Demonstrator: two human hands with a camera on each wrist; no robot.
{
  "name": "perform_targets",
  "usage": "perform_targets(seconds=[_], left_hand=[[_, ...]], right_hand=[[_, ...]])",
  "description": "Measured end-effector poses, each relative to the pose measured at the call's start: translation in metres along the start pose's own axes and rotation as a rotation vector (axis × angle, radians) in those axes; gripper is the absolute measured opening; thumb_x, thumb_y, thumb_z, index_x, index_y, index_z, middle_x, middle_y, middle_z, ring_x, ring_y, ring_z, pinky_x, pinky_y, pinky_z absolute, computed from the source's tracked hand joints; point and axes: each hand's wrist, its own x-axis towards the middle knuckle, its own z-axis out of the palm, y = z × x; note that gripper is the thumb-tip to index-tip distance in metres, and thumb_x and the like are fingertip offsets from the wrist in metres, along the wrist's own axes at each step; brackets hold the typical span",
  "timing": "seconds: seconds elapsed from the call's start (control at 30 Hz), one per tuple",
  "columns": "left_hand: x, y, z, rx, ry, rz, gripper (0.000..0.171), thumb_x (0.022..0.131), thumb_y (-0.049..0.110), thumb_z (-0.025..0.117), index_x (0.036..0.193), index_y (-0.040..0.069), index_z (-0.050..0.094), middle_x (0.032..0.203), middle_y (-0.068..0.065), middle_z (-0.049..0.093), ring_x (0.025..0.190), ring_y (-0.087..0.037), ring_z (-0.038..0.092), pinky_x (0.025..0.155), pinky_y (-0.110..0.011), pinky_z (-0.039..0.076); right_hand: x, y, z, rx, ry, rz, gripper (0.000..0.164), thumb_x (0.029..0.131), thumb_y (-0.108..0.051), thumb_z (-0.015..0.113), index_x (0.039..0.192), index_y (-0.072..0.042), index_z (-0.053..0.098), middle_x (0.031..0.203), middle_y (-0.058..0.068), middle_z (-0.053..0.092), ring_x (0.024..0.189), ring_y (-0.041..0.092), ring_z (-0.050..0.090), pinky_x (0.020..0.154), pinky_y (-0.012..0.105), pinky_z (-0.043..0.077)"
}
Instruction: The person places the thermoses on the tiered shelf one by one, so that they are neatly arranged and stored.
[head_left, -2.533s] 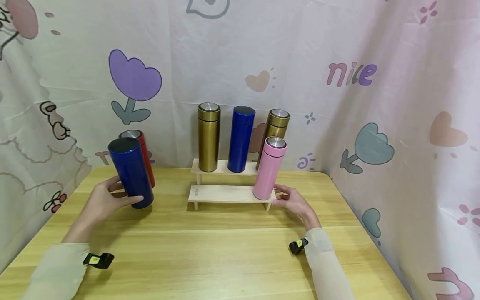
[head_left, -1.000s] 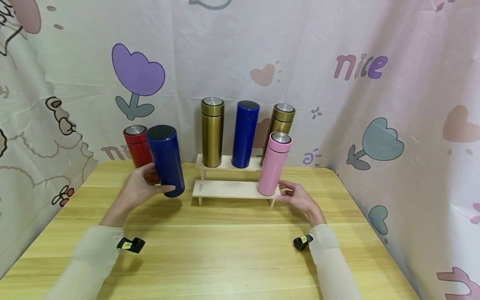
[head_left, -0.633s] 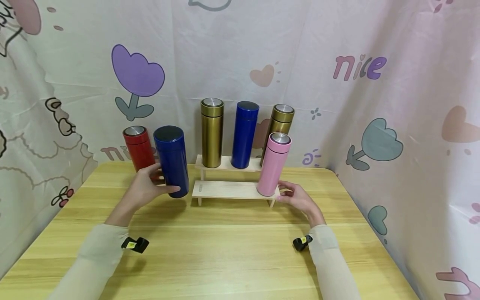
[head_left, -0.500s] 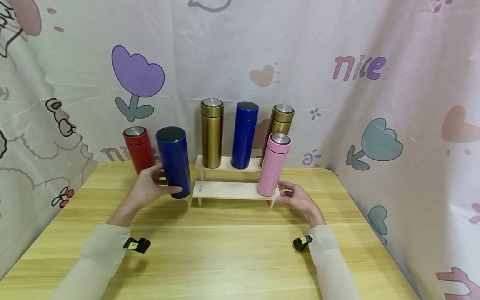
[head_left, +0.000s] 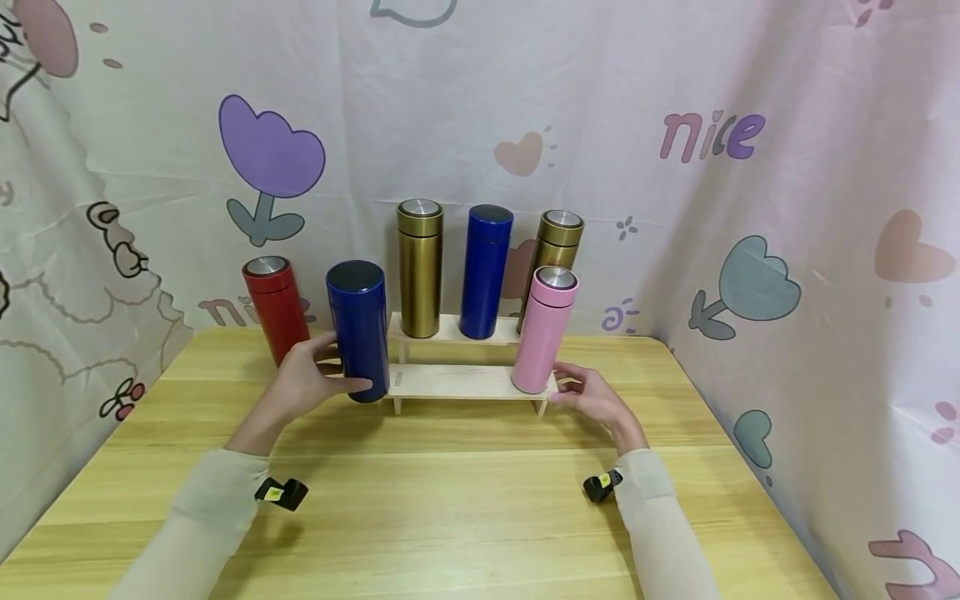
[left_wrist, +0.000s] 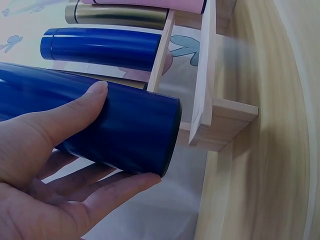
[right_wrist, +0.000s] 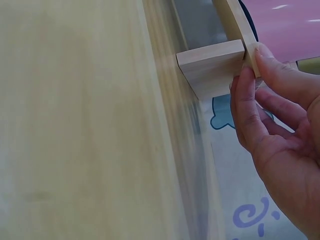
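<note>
My left hand (head_left: pixel 303 382) grips a blue thermos bottle (head_left: pixel 360 333) near its base, thumb in front and fingers behind. The bottle is upright just left of the two-tier wooden rack (head_left: pixel 450 381), overlapping its left end in the head view. In the left wrist view, the thermos base (left_wrist: pixel 150 130) is close to the rack's end. My right hand (head_left: pixel 596 402) pinches the right end of the lower board; the right wrist view shows thumb and fingers at the board's corner above a rack leg (right_wrist: pixel 212 65). A pink thermos (head_left: pixel 543 333) stands on that board's right end.
On the upper tier stand a gold thermos (head_left: pixel 420 275), a blue one (head_left: pixel 486 275) and another gold one (head_left: pixel 558 232), partly behind the pink. A red thermos (head_left: pixel 277 308) stands behind my left hand on the wooden table (head_left: pixel 480 508). A printed curtain (head_left: pixel 600 83) surrounds the table.
My left hand has carried the blue thermos rightward, away from the red thermos and up to the rack's left end. My right hand has kept its hold on the rack.
</note>
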Motion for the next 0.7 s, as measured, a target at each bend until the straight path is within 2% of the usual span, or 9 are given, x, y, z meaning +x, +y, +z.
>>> perform_targets(seconds=[0.33,0.5,0.7], left_hand=[[0.004,0.01,0.009,-0.015,-0.018,-0.001,0.081,0.082,0.027,0.089,0.149,0.002,0.051,0.14,-0.029,0.061,0.123,-0.05,0.064,0.099,-0.061,0.057],[0.008,0.015,0.018,-0.02,-0.033,-0.006,0.083,0.081,0.026,0.09,0.149,0.0,0.05,0.14,-0.03,0.061,0.124,-0.05,0.064,0.1,-0.061,0.056],[0.014,0.02,0.03,-0.034,-0.048,0.004,0.087,0.08,0.024,0.09,0.152,0.0,0.047,0.142,-0.03,0.06,0.124,-0.05,0.063,0.101,-0.061,0.056]], right_hand=[[0.001,0.0,0.0,-0.004,0.0,0.006,0.07,0.092,-0.002,0.074,0.153,0.007,0.041,0.146,0.03,0.054,0.115,0.03,0.065,0.09,0.021,0.058],[0.001,-0.001,0.0,0.0,-0.003,0.013,0.069,0.092,-0.003,0.074,0.153,0.006,0.042,0.143,0.029,0.056,0.116,0.031,0.065,0.091,0.023,0.058],[0.001,0.0,0.0,0.019,-0.011,0.004,0.07,0.092,-0.001,0.073,0.153,0.008,0.04,0.141,0.032,0.056,0.112,0.029,0.065,0.087,0.02,0.058]])
